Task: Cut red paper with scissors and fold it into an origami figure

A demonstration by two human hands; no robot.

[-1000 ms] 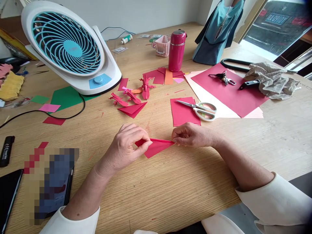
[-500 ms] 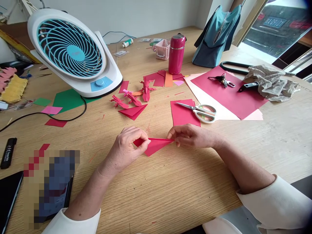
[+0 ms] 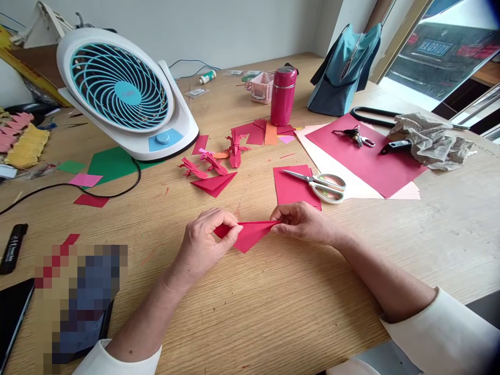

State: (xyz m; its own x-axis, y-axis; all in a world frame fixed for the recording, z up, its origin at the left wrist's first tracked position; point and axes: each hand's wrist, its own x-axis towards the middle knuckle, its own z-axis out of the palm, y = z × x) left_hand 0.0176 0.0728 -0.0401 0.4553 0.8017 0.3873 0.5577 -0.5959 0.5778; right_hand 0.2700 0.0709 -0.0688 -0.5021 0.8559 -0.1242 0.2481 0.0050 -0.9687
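A folded piece of red paper (image 3: 252, 235), triangular with its point toward me, is stretched between my two hands. My left hand (image 3: 209, 234) pinches its left end between thumb and forefinger. At the right corner my right hand (image 3: 302, 224) has thumb and fingers closed on the paper. Beyond the hands lie a folded red paper piece (image 3: 214, 184) and several red folded paper figures (image 3: 235, 150). Just past my right hand, white-handled scissors (image 3: 328, 187) rest partly on a stack of red paper squares (image 3: 291, 190).
A white and blue fan (image 3: 128, 99) stands at the back left, its black cord (image 3: 70, 184) crossing the table. Behind are a pink flask (image 3: 283, 96) and a teal bag (image 3: 344, 73). Large red sheets (image 3: 367, 161) lie right, a marker (image 3: 14, 249) and a phone left.
My right thumb and fingers have closed further over the paper's right corner. The left hand keeps its pinch. The whole view has shifted slightly.
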